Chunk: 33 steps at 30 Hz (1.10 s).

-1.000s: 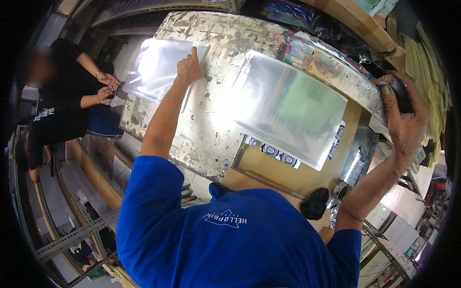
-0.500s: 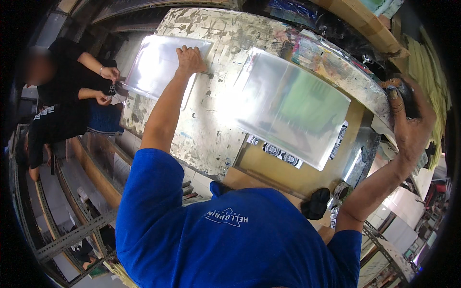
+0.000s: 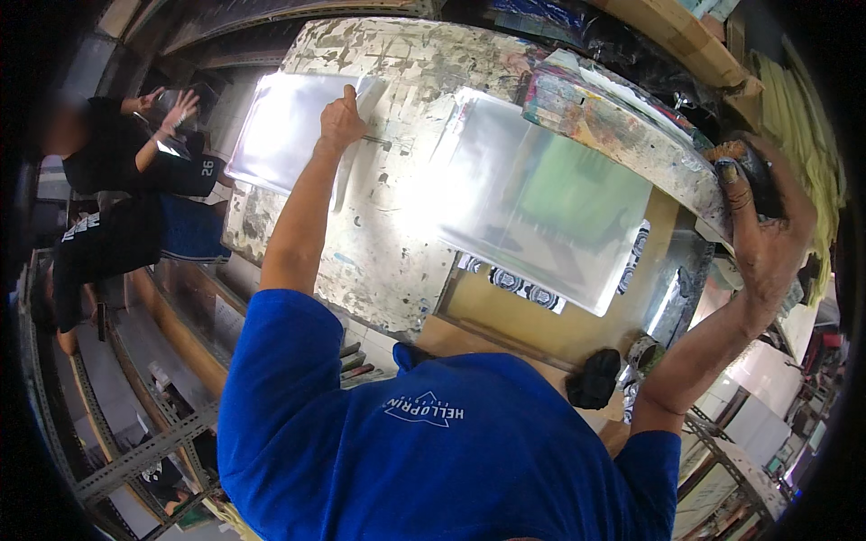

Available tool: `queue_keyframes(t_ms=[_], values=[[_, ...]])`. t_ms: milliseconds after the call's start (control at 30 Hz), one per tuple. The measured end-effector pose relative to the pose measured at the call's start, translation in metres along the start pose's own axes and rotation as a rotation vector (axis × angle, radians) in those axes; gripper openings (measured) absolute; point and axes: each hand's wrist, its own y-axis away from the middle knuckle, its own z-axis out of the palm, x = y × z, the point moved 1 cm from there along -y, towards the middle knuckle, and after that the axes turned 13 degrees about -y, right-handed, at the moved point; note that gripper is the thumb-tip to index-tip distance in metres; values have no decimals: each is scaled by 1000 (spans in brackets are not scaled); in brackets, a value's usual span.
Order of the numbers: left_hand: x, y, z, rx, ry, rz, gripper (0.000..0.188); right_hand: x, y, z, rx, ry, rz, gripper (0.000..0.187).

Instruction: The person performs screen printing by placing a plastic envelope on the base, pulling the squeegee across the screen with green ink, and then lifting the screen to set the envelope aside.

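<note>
My left hand (image 3: 343, 121) rests at the right edge of a stack of clear plastic sheets (image 3: 284, 126) on the paint-flecked table. Its index finger points away from me while the other fingers curl under, and what lies inside them is hidden. At the far right, my right hand (image 3: 767, 194) is wrapped round a dark rounded object (image 3: 765, 177) by the table's edge. Between my arms lies a second stack of clear sheets (image 3: 532, 203), partly over a tan board (image 3: 492, 302) with black-and-white round prints showing along its side.
To the left, a person (image 3: 117, 162) in dark clothes holds up a see-through sheet (image 3: 191, 110). Metal-framed shelving (image 3: 153, 451) stands at lower left. A crumpled black cloth (image 3: 595, 379) and a roll of tape (image 3: 642, 352) sit near my right forearm. Cardboard (image 3: 667, 41) lies beyond the table.
My left hand has drawn slightly left and its fingers have curled in, with the index finger out. The other person's hands have risen from the stack's edge. My right hand keeps its grip.
</note>
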Motion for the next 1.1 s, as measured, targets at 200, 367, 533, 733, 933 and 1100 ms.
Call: queue_keyframes(t_ms=[200, 367, 533, 733, 933, 1100], values=[[0, 3, 7, 1, 44, -45, 48, -1, 0, 1, 7, 29, -8, 34], [9, 16, -1, 26, 40, -67, 43, -1, 0, 2, 12, 30, 8, 34], [34, 27, -10, -24, 39, -86, 44, -1, -1, 2, 35, 15, -16, 32], [58, 25, -14, -50, 69, -125, 42, -2, -3, 3, 48, 11, -27, 34], [83, 55, -46, 192, 207, -123, 56, -2, -7, -3, 58, 108, -49, 33], [146, 187, -50, 419, 310, -225, 50, -6, -10, 4, 97, 140, -56, 36]])
